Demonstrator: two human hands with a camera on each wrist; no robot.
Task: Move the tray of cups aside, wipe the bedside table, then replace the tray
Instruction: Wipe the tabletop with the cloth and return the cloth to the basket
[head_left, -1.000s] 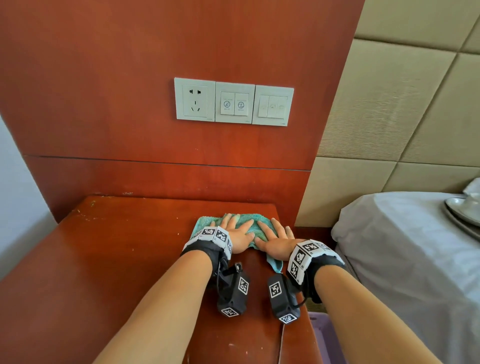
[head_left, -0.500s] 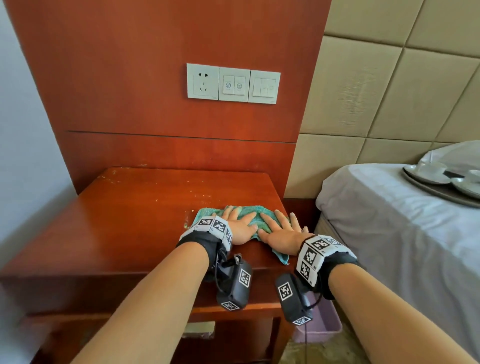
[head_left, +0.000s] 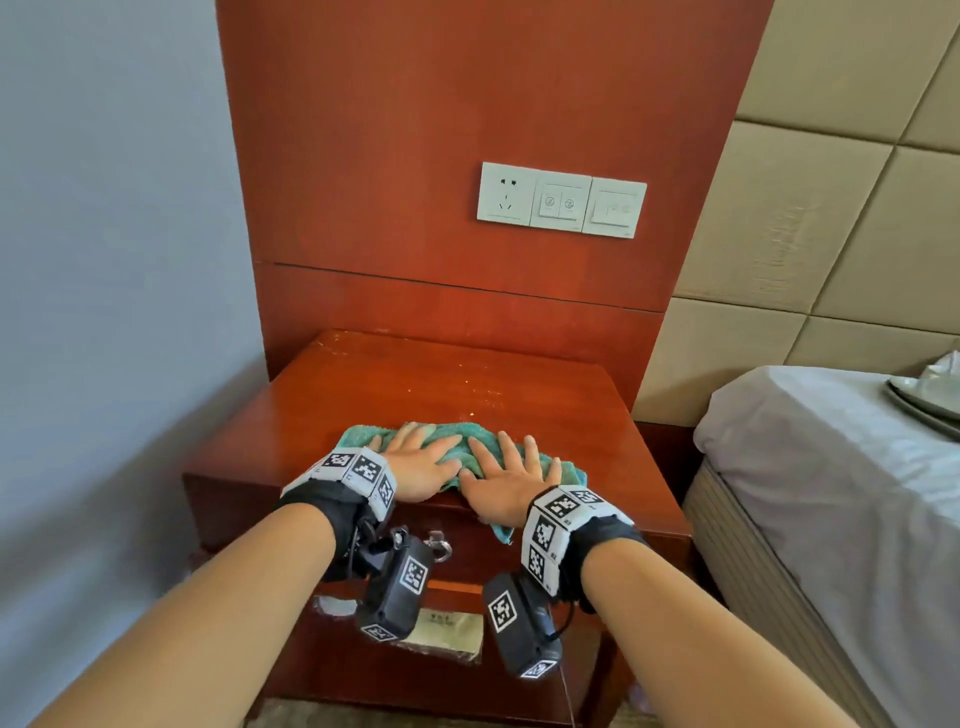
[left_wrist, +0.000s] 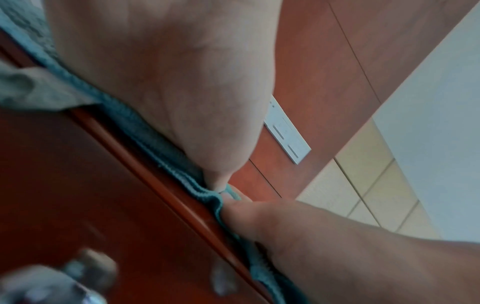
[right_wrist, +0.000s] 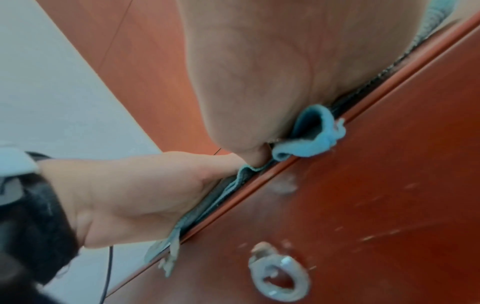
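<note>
Tray (head_left: 930, 397) with the cups sits on the bed (head_left: 831, 467) at the right edge of the head view, well apart from the desk (head_left: 415, 395); only its near rim and some white crockery show. On the desk lies a teal cloth (head_left: 452, 441), bunched along the front edge, with one corner hanging over the front near the right wrist. Both hands lie flat on the cloth, side by side, thumbs nearly touching. The left hand (head_left: 421, 467) has its fingers straight and spread, pressing the cloth's left part; the right hand (head_left: 504, 478) is likewise spread and presses the right part. From the left wrist view the left hand's (left_wrist: 168, 72) heel bears down on the cloth (left_wrist: 145, 131) at the desk's front edge, with the other hand just beside it. From the right wrist view the right hand's (right_wrist: 254, 67) heel pins a curled fold of cloth (right_wrist: 311, 139) over the same edge, above a drawer front with a metal ring pull (right_wrist: 279, 273). Pale specks dot the desk top behind the cloth. A white socket and switch panel (head_left: 561, 200) is set in the red wood panelling behind the desk.
</note>
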